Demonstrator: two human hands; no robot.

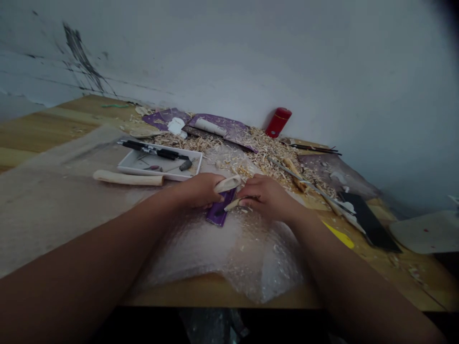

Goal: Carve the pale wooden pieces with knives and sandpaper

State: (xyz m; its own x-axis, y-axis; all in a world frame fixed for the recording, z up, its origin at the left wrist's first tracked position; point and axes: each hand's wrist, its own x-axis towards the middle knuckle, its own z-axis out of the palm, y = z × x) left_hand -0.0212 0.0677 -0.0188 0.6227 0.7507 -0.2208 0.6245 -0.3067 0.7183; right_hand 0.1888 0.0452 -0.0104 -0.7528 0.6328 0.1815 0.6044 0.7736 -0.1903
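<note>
My left hand (204,188) is closed around a pale carved wooden piece (228,183) whose visible end is a hollowed oval, like a spoon bowl. Close to its right side, my right hand (263,196) has its fingers curled round a small wooden-handled tool (233,205). The handle's end points left out of the fist; its working end is hidden by the fingers. Below both hands lies a shiny purple strip (218,215) on bubble wrap (201,253). Whether the tool touches the wooden piece, I cannot tell.
A white tray (124,165) holding black pen-like tools stands left, behind a pale wooden stick (127,178). Wood shavings (265,148) heap against the wall with purple sheets (222,125) and a red case (278,122). Long thin tools and a black strip (371,220) lie right.
</note>
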